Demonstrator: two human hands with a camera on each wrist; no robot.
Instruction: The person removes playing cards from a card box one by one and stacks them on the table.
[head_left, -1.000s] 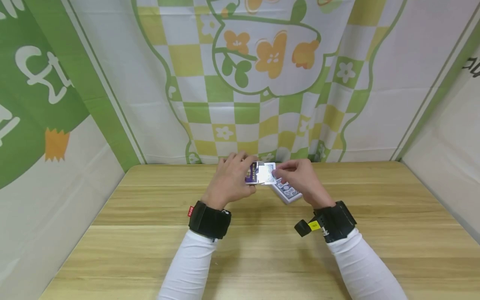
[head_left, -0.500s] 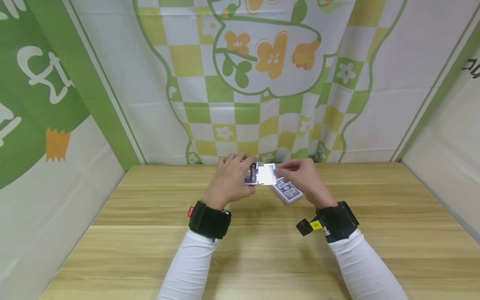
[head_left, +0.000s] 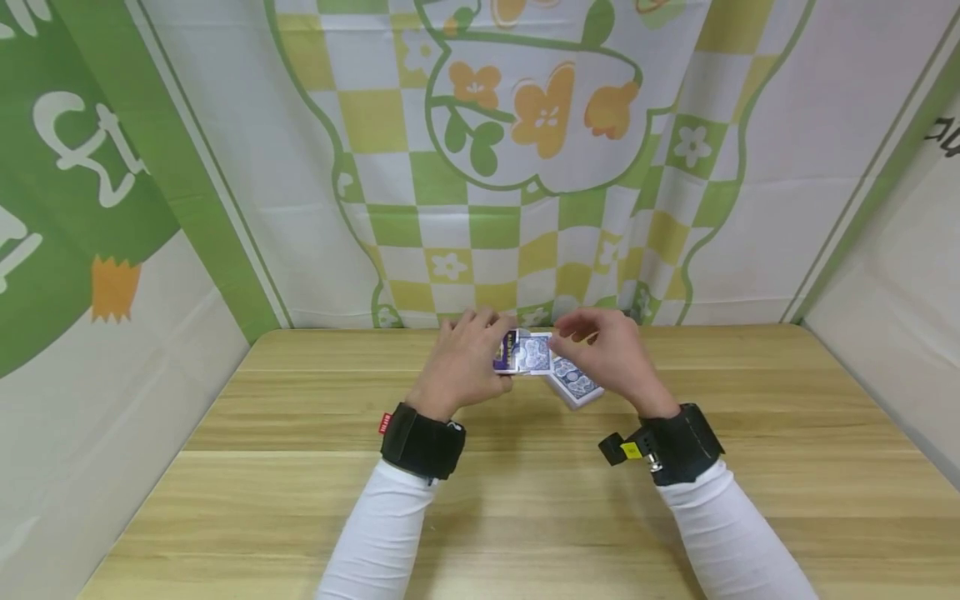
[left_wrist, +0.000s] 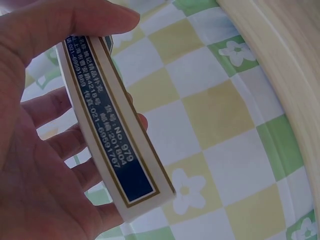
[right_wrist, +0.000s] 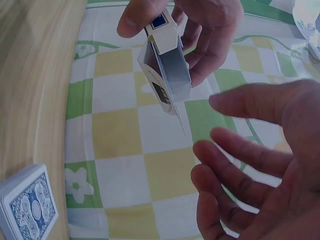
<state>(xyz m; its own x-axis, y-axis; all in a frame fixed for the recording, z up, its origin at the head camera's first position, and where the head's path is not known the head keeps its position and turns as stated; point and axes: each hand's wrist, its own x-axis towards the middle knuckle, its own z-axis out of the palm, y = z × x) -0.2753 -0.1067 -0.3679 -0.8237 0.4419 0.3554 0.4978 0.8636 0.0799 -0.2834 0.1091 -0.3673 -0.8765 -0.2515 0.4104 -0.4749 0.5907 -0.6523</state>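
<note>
My left hand grips a card box, its long side printed with small text in the left wrist view. Thumb and fingers hold the box from opposite edges, above the table. From the box's right end sticks out a blue-and-white patterned playing card. My right hand is close to that end; in the right wrist view its fingers are loosely bent, apart from the box, and hold nothing. Below it a deck of cards lies on the table, patterned backs up, partly hidden by the right hand.
The wooden table spreads out below both arms. Close behind its far edge hangs a patterned curtain, with more printed cloth on the left side. A black wrist strap is on each wrist.
My right hand has let go of the card's end, and its fingers have lifted and spread a little. The glare on the card is gone, showing its pattern. The left hand keeps its grip.
</note>
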